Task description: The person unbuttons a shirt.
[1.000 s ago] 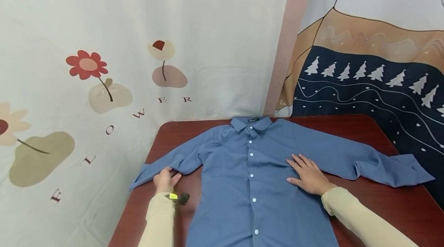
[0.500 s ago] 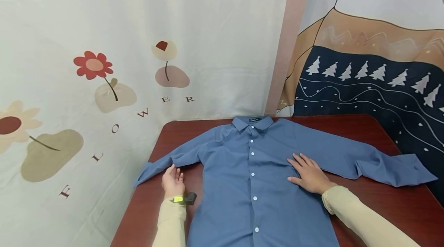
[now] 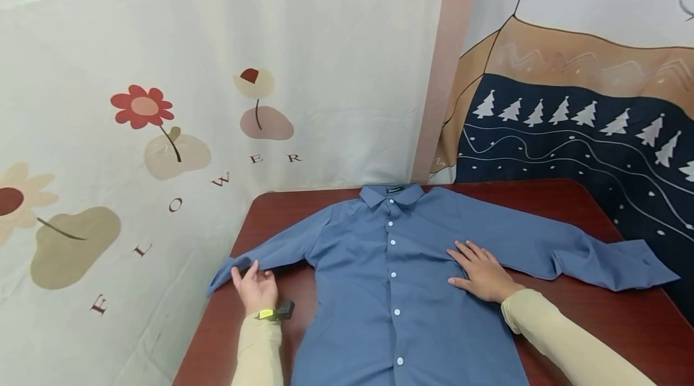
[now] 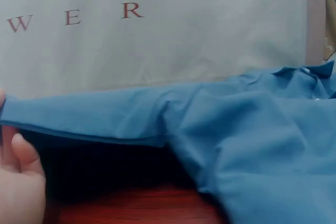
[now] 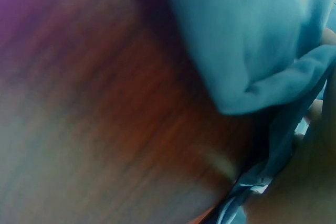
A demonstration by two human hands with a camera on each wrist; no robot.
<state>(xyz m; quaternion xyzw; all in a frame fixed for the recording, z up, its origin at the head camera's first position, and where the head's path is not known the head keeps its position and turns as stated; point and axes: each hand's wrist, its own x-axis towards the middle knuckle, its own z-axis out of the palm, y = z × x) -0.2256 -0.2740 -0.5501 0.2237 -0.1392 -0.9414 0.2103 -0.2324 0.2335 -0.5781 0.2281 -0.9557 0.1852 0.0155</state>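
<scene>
Across the back, a white flowery curtain (image 3: 347, 43) spans the left and middle, bordered by a pink strip (image 3: 444, 73); a second curtain (image 3: 575, 133), white trees on dark blue, hangs at the right. Just in front is a reddish-brown table (image 3: 612, 320). On it lies a blue shirt (image 3: 352, 289), front up, collar (image 3: 379, 196) at the far end, sleeves (image 3: 520, 235) spread sideways, the right-hand one reaching past the table's edge. A cream-sleeved right forearm (image 3: 575, 335) crosses the shirt's side and hides part of its outline. The right hand (image 3: 482, 274) rests flat on the shirt's chest, fingers spread wide over the cloth. The left hand (image 3: 257, 291) is turned palm up at the lower edge of the left-hand sleeve, near the cuff (image 3: 218, 280), fingers apart and slightly bent; whether they pinch the cloth, I cannot tell. On that wrist sits a small black device (image 3: 285, 310). White buttons (image 3: 397, 312) run down the shirt's middle, between the two hands.
</scene>
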